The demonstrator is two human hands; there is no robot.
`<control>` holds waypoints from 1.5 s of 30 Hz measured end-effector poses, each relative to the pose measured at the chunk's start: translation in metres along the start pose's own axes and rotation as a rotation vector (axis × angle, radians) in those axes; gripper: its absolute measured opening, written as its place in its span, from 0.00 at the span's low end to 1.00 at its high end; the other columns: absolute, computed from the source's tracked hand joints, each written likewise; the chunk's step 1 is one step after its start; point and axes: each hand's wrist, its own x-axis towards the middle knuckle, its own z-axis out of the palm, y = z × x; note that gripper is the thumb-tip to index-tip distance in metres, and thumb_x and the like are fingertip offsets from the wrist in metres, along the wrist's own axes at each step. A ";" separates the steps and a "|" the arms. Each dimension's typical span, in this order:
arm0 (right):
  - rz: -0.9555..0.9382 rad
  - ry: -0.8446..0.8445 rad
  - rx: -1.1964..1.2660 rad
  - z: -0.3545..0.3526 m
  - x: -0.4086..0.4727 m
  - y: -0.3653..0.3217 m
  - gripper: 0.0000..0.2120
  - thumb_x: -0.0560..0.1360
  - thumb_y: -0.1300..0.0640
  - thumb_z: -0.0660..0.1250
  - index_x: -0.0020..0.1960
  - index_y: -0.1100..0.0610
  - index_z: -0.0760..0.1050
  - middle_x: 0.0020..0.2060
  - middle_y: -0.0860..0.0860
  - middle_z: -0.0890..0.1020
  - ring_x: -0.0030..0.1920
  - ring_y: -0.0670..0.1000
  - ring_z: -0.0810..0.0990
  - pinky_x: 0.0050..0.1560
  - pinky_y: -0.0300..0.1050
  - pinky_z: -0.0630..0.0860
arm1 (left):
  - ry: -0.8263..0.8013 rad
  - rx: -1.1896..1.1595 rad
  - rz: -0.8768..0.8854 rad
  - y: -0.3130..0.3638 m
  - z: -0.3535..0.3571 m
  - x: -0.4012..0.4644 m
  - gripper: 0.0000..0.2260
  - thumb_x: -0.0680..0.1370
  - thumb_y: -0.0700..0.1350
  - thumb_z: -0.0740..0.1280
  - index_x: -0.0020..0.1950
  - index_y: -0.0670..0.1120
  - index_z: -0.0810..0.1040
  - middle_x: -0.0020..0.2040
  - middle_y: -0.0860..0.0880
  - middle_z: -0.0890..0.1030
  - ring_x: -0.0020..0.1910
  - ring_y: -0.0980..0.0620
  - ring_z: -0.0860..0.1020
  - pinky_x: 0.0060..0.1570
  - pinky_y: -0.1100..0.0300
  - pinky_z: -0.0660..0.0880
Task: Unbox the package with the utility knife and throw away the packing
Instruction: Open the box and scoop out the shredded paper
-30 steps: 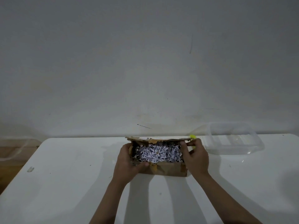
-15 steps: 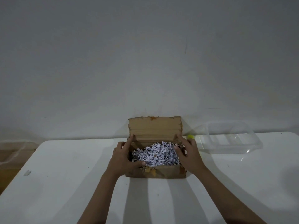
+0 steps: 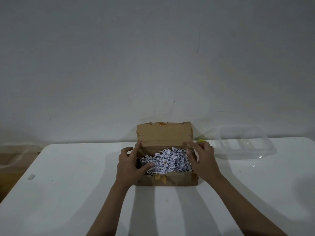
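I am resting my left hand point(image 3: 130, 165) on the left end of the cardboard box point(image 3: 170, 180), fingers spread, thumb lying on the shredded paper point(image 3: 167, 160). My right hand point(image 3: 202, 159), fingers loosely spread, is touching the right end. The lid point(image 3: 164, 134) is standing upright beyond both hands, a clear plastic container point(image 3: 247, 143) right of my right hand.

Bare grey wall point(image 3: 153, 57), white table point(image 3: 68, 193), dim light
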 end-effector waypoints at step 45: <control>-0.002 -1.061 -0.257 0.014 0.049 -0.050 0.27 0.73 0.49 0.69 0.69 0.51 0.64 0.64 0.52 0.75 0.60 0.54 0.74 0.53 0.42 0.70 | -0.871 0.135 -0.136 0.033 0.014 0.047 0.29 0.73 0.55 0.69 0.72 0.52 0.65 0.70 0.51 0.71 0.68 0.49 0.69 0.69 0.53 0.66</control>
